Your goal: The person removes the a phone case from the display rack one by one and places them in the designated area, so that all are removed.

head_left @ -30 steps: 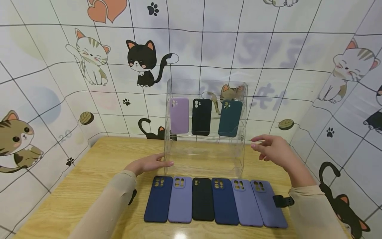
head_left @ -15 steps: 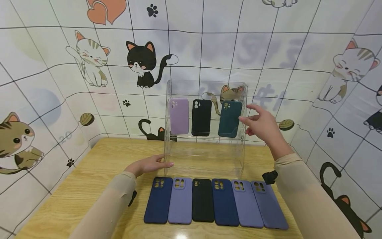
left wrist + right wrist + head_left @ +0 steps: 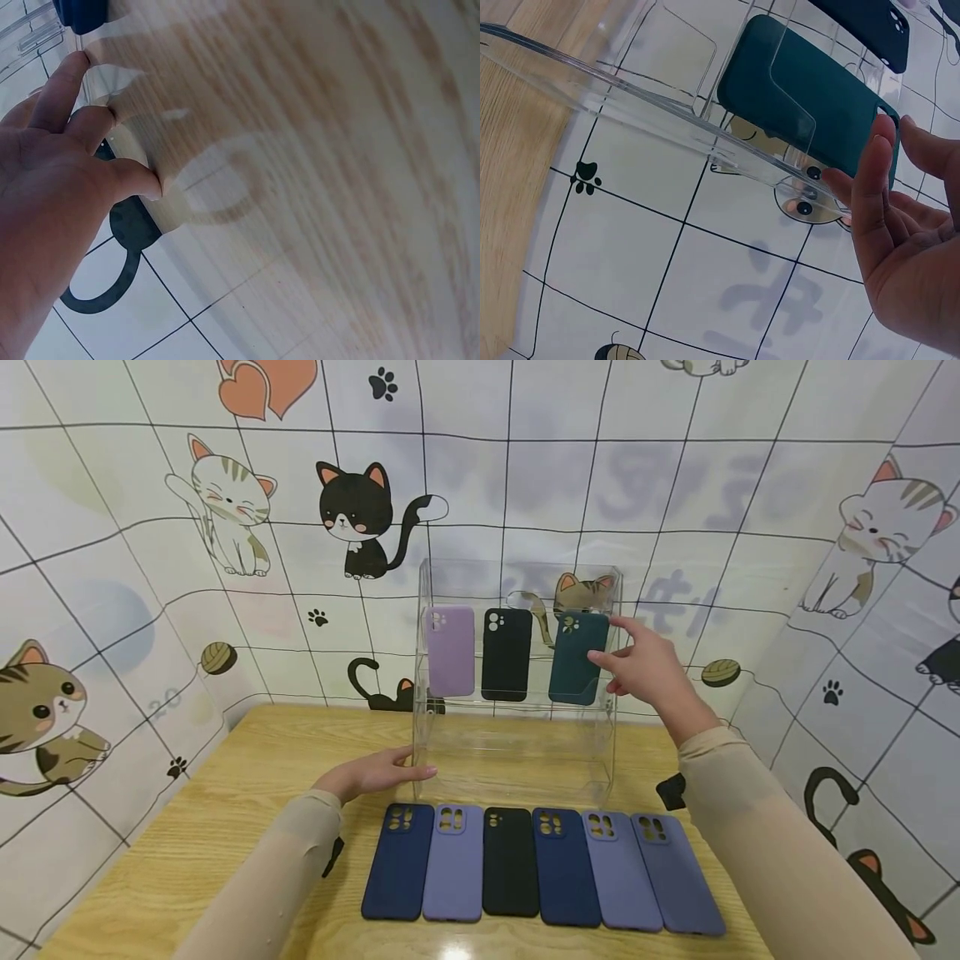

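A clear acrylic display stand (image 3: 480, 743) stands on the wooden table against the wall. My left hand (image 3: 371, 772) touches its left side near the base, thumb reaching over the front edge; the left wrist view shows spread fingertips against the clear panel. On the upper tier lean a lilac phone case (image 3: 452, 652), a black phone case (image 3: 506, 654) and a teal phone case (image 3: 576, 660). My right hand (image 3: 645, 664) pinches the teal case at its upper right edge, thumb over the front. In the right wrist view the fingers lie around the case's camera-hole end, still inside the stand.
Several phone cases lie in a row on the table (image 3: 202, 827) before the stand: navy (image 3: 397, 868), violet (image 3: 452, 877), black (image 3: 511, 868), and more to the right. A cat-patterned cloth (image 3: 480, 493) covers the walls. The stand's clear side panel (image 3: 682, 112) adjoins my right hand.
My right hand has risen from beside the stand and moved left onto the teal phone case's upper right edge. My left hand and the cases have stayed in place.
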